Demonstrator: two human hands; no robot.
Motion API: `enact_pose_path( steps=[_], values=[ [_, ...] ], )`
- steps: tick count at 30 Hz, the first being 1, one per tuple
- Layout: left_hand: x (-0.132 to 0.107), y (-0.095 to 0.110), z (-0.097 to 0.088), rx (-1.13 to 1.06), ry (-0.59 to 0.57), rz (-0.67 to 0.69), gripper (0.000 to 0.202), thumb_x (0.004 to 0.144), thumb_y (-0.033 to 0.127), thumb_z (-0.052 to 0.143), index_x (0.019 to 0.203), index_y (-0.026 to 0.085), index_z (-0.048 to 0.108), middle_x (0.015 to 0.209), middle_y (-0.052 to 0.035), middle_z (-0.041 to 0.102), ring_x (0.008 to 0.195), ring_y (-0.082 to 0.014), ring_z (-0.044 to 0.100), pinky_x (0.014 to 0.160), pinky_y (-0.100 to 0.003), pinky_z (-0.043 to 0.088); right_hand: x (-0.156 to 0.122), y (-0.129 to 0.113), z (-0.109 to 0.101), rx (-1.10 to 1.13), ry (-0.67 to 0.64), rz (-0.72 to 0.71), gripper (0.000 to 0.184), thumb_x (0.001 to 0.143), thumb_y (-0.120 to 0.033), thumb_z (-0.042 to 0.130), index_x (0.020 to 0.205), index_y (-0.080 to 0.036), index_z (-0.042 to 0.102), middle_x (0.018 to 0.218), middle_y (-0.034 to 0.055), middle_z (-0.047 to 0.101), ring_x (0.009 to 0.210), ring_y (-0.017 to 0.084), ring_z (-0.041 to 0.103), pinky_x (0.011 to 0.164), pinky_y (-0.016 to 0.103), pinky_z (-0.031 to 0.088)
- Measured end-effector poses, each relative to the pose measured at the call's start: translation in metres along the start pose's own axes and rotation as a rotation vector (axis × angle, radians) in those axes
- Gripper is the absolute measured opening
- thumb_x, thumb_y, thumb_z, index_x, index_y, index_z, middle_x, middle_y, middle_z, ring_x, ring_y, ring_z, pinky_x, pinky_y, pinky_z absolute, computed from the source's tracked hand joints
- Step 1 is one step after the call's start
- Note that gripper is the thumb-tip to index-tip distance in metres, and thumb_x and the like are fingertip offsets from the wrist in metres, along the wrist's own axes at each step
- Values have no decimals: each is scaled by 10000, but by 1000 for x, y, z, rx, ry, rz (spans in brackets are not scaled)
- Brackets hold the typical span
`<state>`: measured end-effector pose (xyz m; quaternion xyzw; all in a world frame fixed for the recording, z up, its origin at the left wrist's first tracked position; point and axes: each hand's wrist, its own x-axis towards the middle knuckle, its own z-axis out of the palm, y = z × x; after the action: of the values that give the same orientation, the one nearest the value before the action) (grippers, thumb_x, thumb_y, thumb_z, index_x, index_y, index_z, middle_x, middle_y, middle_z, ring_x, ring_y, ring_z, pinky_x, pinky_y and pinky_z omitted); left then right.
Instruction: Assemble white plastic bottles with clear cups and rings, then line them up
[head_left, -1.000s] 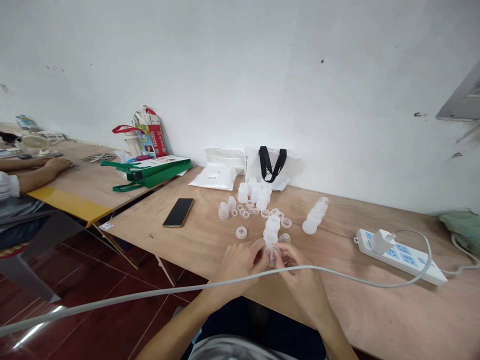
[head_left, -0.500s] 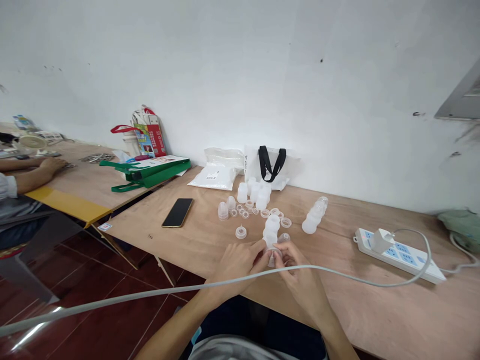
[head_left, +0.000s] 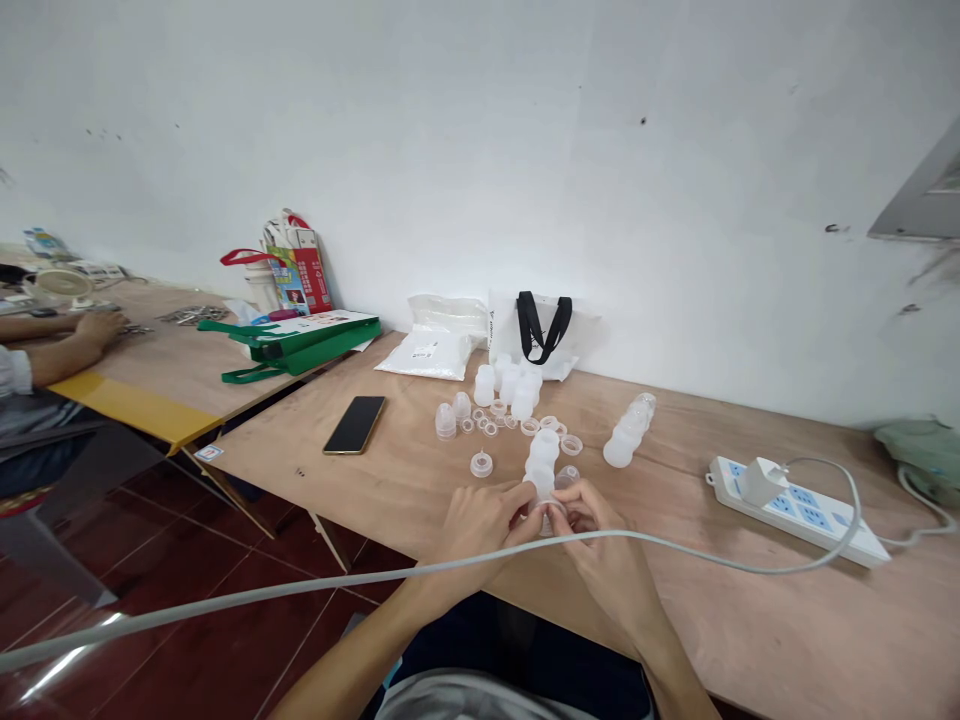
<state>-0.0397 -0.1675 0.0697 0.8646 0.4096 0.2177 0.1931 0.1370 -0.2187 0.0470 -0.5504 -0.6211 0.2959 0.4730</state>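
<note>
Left hand: the left hand [head_left: 480,530] comes up bare on my feed, long-fingered.
Right hand: the right hand [head_left: 611,570] looks the same, bare and slim.
Forearms: the left forearm [head_left: 352,652] and right forearm [head_left: 675,680] show bare, with no sleeve reaching them.
Shirt: from here I get only a strip of pale grey shirt [head_left: 472,697] along the bottom of the frame.
Shirt trim: a small light-blue strip [head_left: 391,672] marks its left edge.
Lower garment: dark navy trousers [head_left: 555,640] fill the lap.

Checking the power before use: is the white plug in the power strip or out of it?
In: the white plug sits seated against a socket of the white power strip, with its cable looping away.
</note>
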Motion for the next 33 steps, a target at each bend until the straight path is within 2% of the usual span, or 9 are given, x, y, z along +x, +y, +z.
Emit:
enact_pose_path(
  steps=[6,9,13,16,20,23,26,30,33],
  values=[
    [2,2,3,-20,23,-30,310,1014,379,517,770,194,571,714,26,652,620,-128,533,588,-260,248,2,-2,4,6,58,19,304,954,-544,590,883,-251,550,776,9,689,663,178,663,609,278,515],
    [0,3,0,-39,22,-26,348,1049,422,451,810,200,571,718,30,647,604,-129,525,586,-265,251,3,-3,2,40,31,7,275,959,-525,595,939,-251,593,827,13,696,677,166,652,616,272,521],
    [-1,0,-5,-16,-6,4,385,1093,440,330,938,214,600,754,16,656,629,-151,556,576,-285,241,4,-3,-3,109,-36,43,315,964,-550,581,1079,-261,635,905,35,704,662,164,625,523,256,506],
    [-1,-1,-6,11,-22,38,390,1104,434,296,1011,217,606,789,6,665,658,-165,575,571,-292,232,4,-3,-2,129,-29,77,339,965,-574,569,1070,-261,644,929,47,708,637,160,610,482,252,501],
    [1,-1,-4,-16,-4,26,377,1091,442,351,965,215,625,746,19,647,629,-151,554,574,-274,251,4,-2,3,126,-32,115,352,980,-587,536,1091,-267,629,918,37,716,569,138,575,473,252,500],
    [3,0,-3,-25,14,2,369,1069,446,415,897,213,643,710,27,634,598,-135,529,578,-264,255,3,1,6,130,-38,100,368,987,-600,515,1076,-259,619,941,46,725,590,147,604,469,248,488],
    [4,-1,0,13,19,-24,363,1052,431,451,841,203,640,692,23,632,586,-132,521,571,-268,230,3,3,9,105,-26,54,373,999,-605,486,983,-251,602,945,56,734,652,168,642,516,257,502],
    [3,-2,4,41,40,-41,365,1050,444,449,849,208,641,706,15,647,604,-142,545,567,-275,213,3,4,13,58,43,-5,351,1011,-580,481,978,-253,604,978,63,747,802,204,698,711,308,563],
    [1,-1,4,13,60,-55,353,1058,455,429,893,218,632,730,18,662,627,-149,568,581,-266,244,3,2,12,63,53,3,342,1007,-567,495,1044,-252,623,1020,66,752,812,207,706,665,297,556]
  ],
)
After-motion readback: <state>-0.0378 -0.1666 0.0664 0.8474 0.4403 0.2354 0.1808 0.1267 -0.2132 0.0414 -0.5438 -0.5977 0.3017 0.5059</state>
